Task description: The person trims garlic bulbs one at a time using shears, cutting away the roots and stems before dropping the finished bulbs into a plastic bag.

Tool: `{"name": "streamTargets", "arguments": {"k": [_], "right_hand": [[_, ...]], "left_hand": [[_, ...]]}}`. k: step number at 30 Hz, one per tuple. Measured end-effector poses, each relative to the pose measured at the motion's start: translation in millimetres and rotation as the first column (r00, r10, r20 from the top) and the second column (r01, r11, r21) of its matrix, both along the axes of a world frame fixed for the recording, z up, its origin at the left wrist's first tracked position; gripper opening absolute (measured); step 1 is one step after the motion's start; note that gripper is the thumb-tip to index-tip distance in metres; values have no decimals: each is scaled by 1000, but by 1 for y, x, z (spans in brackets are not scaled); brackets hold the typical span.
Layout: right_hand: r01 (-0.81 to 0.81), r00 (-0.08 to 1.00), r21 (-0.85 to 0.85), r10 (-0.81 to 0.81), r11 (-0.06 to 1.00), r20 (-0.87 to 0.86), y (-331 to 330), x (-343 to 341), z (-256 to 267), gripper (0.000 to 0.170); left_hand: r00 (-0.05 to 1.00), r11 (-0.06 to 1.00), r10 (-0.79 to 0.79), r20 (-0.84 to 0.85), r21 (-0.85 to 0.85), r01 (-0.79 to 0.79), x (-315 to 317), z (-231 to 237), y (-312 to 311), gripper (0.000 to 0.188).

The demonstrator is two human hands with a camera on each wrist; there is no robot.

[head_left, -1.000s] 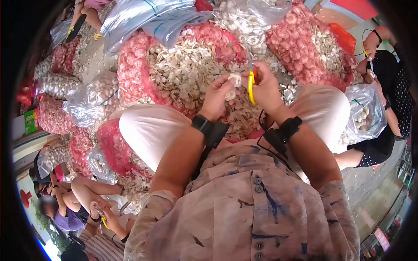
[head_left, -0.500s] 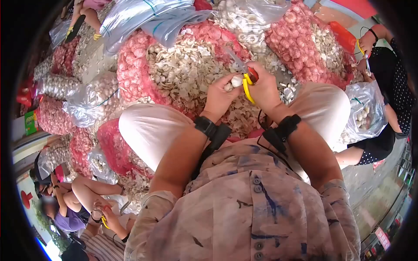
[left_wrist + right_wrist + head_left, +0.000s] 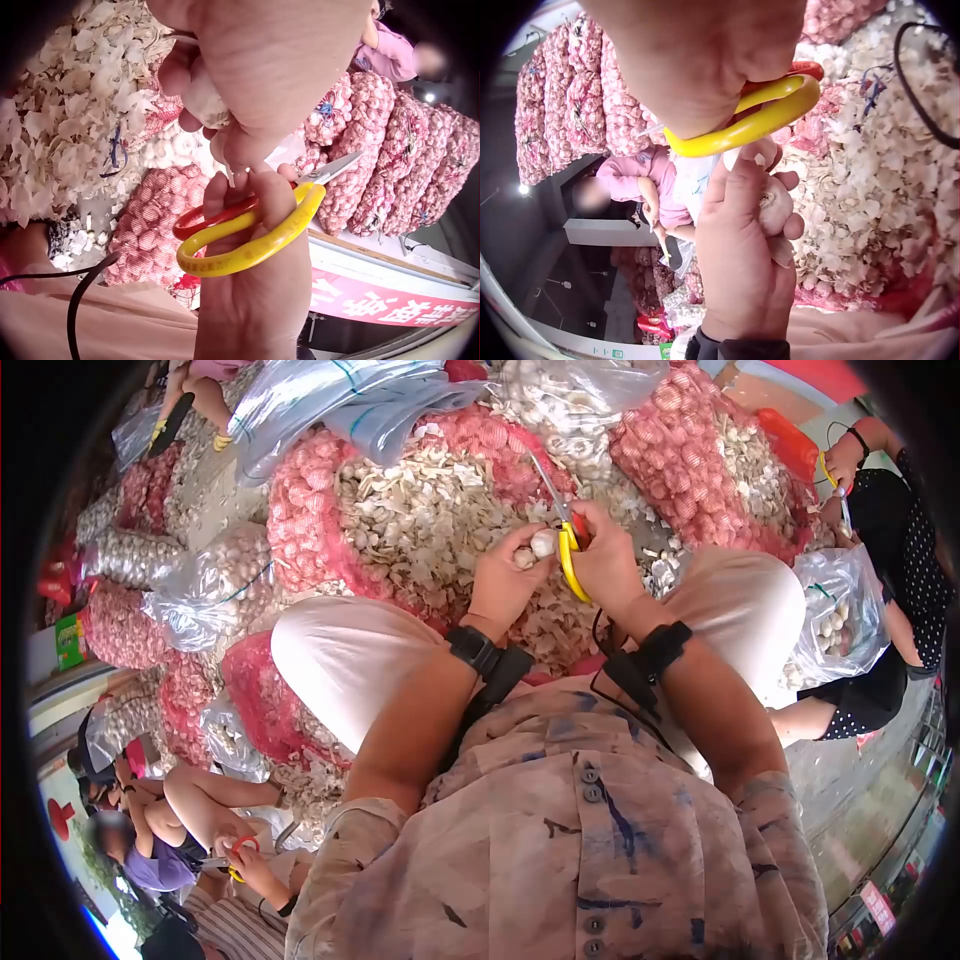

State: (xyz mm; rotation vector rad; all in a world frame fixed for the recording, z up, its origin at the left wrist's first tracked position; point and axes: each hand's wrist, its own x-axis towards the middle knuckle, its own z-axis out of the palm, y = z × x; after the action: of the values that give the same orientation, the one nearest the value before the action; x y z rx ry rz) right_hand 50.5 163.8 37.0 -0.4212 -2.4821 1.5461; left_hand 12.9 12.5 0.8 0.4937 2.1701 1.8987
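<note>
My left hand [image 3: 503,582] holds two whitish garlic bulbs. One garlic bulb [image 3: 543,543] is pinched at the fingertips, and the other bulb [image 3: 775,206] sits lower against the curled fingers. A flap of papery skin [image 3: 781,251] shows beside the palm. Close on the right, my right hand [image 3: 606,565] grips scissors [image 3: 568,563] by their yellow and red handles, fingers through the loop. The blades [image 3: 547,482] point away, up and left, past the bulbs. In the left wrist view the right fingertips are right at the left thumb, under the garlic [image 3: 204,101].
A pink mesh sack [image 3: 305,510] heaped with garlic skins [image 3: 415,510] lies ahead between my knees. Another full mesh sack [image 3: 665,450] stands right of it. Plastic bags [image 3: 350,400] lie beyond. A person in dotted clothing [image 3: 900,600] sits at right, others at lower left.
The left hand has drawn the two bulbs closer together in its fingers. The scissors have tilted, so their blades now point further up and left. Both hands stay close to each other.
</note>
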Motion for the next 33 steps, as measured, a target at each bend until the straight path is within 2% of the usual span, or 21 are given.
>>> {"name": "streamTargets", "arguments": {"k": [2, 4, 5, 7, 8, 9, 10, 11, 13, 14, 15, 16, 17, 19, 21, 23, 26, 28, 30, 32, 33], "right_hand": [[10, 1000, -8, -10, 1000, 24, 1, -3, -13, 39], [26, 1000, -96, -25, 995, 5, 0, -5, -23, 37], [25, 1000, -96, -25, 995, 4, 0, -3, -28, 37], [-59, 997, -307, 71, 950, 29, -4, 2, -23, 36], [-60, 997, -305, 72, 950, 29, -2, 1, -24, 36], [-90, 996, -497, 89, 863, -27, 1, 0, -23, 36], [-125, 992, -666, 92, 735, -84, 2, 1, -23, 37], [-125, 992, -668, 92, 734, -85, 5, 1, -23, 37], [31, 1000, -726, -22, 687, 21, 11, -1, -1, 38], [-21, 998, -662, -19, 749, -52, 17, -5, -15, 36], [-22, 998, -661, -18, 750, -54, 17, -5, -19, 36], [-41, 997, -522, -1, 852, -79, 18, -6, -23, 37], [-56, 995, -368, 21, 928, -100, 18, -6, -27, 38], [-70, 993, -305, 38, 950, -111, 11, -2, -26, 37], [-81, 991, -241, 53, 967, -121, 7, 1, -26, 36], [-56, 998, -120, 52, 991, -31, 5, 2, -25, 39], [-20, 999, -2, 20, 1000, -31, 1, 3, -17, 41], [-11, 999, 1, 11, 1000, -35, -1, 5, -9, 40], [-4, 999, 5, 4, 1000, -40, -1, 5, -11, 40], [-67, 990, -106, 53, 992, -132, 0, 3, -19, 38], [-68, 990, -106, 54, 992, -132, 0, 3, -17, 38]], "left_hand": [[1000, 999, -18, 1, -28, 18, 0, 0, 0, 40], [993, 995, 10, -116, -96, -21, 1, 4, 1, 38], [993, 995, 10, -118, -96, -21, 0, 5, 1, 38], [935, 932, -37, -352, -349, -95, -3, 7, -1, 36], [935, 932, -35, -352, -348, -96, -4, 8, -2, 36], [993, 940, -13, -121, -339, -29, -3, 13, -3, 39], [993, 948, 3, 118, -316, 35, -3, 16, -5, 41], [993, 947, 3, 118, -318, 35, -5, 8, -7, 41], [952, 999, -32, 306, -27, 43, -9, -5, -9, 46], [952, 999, -34, 304, -26, 44, -10, -11, -12, 46], [922, 999, -44, 386, -11, 52, -13, -6, -15, 47], [884, 998, -54, 464, 4, 58, -14, 0, -16, 49], [884, 998, -53, 464, 4, 57, -14, 3, -17, 49], [853, 983, -102, 512, 185, 6, -12, 6, -19, 42], [868, 987, -90, 488, 158, 13, -10, 9, -17, 42], [884, 991, -80, 461, 130, 22, -6, 12, -14, 41], [904, 994, -48, 425, 112, 0, -2, 14, -8, 40], [925, 993, -37, 377, 115, -7, 0, 14, -6, 39], [915, 995, -41, 402, 95, 3, -1, 15, -7, 39], [903, 997, -45, 427, 78, 13, -2, 16, -7, 39], [893, 996, -71, 444, 84, 38, -3, 15, -9, 39]]}}
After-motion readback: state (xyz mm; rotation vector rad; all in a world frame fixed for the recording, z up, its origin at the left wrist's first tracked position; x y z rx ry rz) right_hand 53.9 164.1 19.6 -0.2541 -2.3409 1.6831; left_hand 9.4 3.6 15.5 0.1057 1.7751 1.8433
